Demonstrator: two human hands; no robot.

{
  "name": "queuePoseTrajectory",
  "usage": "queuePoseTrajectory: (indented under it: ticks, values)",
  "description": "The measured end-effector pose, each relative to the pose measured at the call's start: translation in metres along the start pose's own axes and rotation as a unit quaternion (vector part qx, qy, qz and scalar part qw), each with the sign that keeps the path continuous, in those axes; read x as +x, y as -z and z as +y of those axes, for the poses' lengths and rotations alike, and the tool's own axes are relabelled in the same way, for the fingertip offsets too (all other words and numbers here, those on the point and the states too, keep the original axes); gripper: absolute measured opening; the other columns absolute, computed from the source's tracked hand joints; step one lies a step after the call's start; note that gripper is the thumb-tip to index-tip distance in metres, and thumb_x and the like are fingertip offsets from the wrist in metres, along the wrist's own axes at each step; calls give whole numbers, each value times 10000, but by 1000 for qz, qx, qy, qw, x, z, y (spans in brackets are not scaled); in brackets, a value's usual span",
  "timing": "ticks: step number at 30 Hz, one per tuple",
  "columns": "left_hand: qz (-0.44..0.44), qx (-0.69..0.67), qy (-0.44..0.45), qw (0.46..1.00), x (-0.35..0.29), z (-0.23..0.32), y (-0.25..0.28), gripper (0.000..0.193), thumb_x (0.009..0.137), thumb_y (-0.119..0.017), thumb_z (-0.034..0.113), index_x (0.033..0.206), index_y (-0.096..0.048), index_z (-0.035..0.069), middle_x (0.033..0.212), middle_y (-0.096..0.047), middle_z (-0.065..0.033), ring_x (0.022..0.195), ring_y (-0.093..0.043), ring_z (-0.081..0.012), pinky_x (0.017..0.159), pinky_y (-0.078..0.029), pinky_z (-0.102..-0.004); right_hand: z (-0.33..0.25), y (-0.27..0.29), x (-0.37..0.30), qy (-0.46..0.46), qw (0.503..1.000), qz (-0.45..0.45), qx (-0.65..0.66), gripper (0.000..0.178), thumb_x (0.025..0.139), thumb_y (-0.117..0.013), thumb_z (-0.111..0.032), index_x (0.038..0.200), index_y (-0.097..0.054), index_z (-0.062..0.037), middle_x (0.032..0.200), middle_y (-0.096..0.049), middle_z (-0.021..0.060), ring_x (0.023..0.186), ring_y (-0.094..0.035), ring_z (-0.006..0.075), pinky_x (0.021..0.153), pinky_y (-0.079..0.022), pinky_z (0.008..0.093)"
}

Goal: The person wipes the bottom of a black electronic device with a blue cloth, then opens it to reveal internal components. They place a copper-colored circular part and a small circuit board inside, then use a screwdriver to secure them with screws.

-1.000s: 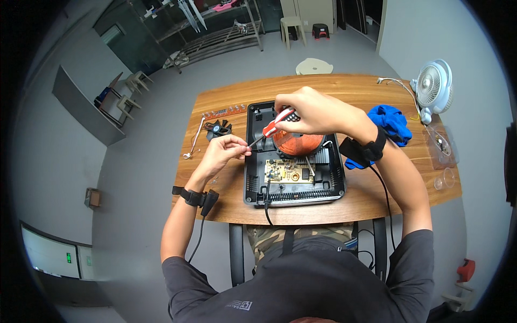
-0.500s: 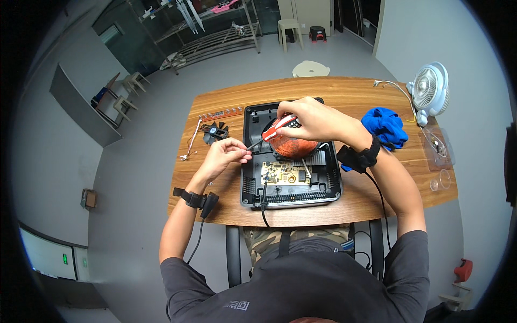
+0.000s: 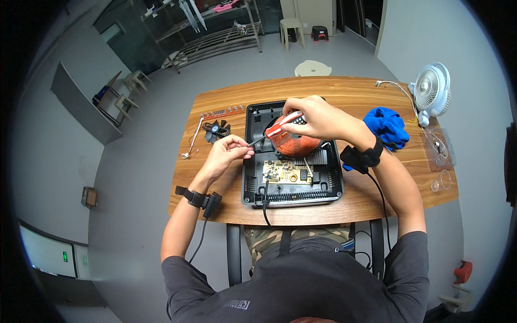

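A black appliance base (image 3: pixel 251 185), like an opened induction cooker, lies on the table in front of me. Inside it are an orange wire coil (image 3: pixel 295 145), a tan circuit board (image 3: pixel 276 171) and a finned heat sink (image 3: pixel 319 157). My right hand (image 3: pixel 311 119) grips a red and white screwdriver (image 3: pixel 276 129) above the coil, its shaft slanting down to the left. At the shaft's tip, my left hand (image 3: pixel 231 151) is pinched closed over the base's left edge. Whatever small thing its fingertips hold is hidden.
A black fan (image 3: pixel 216 131) and an orange LED strip board (image 3: pixel 222 113) with a white cable lie left of the base. To the right are a blue cloth (image 3: pixel 385 127), a white desk fan (image 3: pixel 431 90) and a clear plastic tray (image 3: pixel 439 148). A black cord (image 3: pixel 266 212) crosses the front edge.
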State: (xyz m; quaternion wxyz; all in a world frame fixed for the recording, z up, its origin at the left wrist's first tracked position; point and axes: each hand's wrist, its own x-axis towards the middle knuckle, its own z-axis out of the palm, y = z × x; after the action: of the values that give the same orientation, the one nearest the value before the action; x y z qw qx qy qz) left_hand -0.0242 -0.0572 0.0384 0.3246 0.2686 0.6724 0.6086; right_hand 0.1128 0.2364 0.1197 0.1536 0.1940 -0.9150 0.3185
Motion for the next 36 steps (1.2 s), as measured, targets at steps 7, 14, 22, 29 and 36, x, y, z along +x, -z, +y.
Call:
queuePoseTrajectory:
  ticks: [7, 14, 22, 29, 36]
  values:
    - [3, -11, -19, 1000, 0, 2, 0, 110, 976, -683, 33, 1063, -623, 1, 1064, -736, -147, 972, -744, -189, 901, -618, -294, 1, 4, -2, -33, 999, -4, 38, 376, 923, -739, -339, 1038, -669, 11, 847, -733, 204, 792, -722, 341, 717, -553, 404]
    - [-12, -29, -23, 999, -2, 3, -1, 166, 963, -689, 11, 1113, -624, -21, 1078, -738, -170, 991, -748, -208, 887, -631, -318, 3, 3, -3, -49, 998, 3, 50, 380, 919, -745, -347, 1032, -682, 10, 825, -737, 185, 760, -724, 308, 701, -554, 383]
    - [-46, 82, -68, 993, -3, 4, -8, 454, 903, -760, 4, 1328, -600, -17, 1297, -672, -143, 1224, -653, -215, 1060, -537, -339, 2, 5, -8, -49, 998, 4, 46, 324, 930, -753, -306, 1024, -679, -4, 839, -732, 154, 763, -713, 238, 693, -540, 354]
    - [-155, 482, -144, 850, 0, -11, -5, 748, 762, -828, 217, 1436, -535, 78, 1406, -566, -139, 1391, -460, -307, 1212, -275, -482, 5, 15, -16, -75, 997, -14, 24, 280, 935, -752, -262, 1019, -663, -10, 819, -716, 119, 741, -680, 189, 660, -510, 333]
    - [-183, 490, -146, 840, -1, -26, -18, 1159, 688, -917, 302, 1627, -258, 130, 1460, -560, -89, 1421, -431, -279, 1248, -143, -535, 11, 15, -18, -90, 995, -28, 16, 350, 921, -749, -329, 1008, -683, 3, 810, -712, 169, 721, -692, 278, 673, -532, 391]
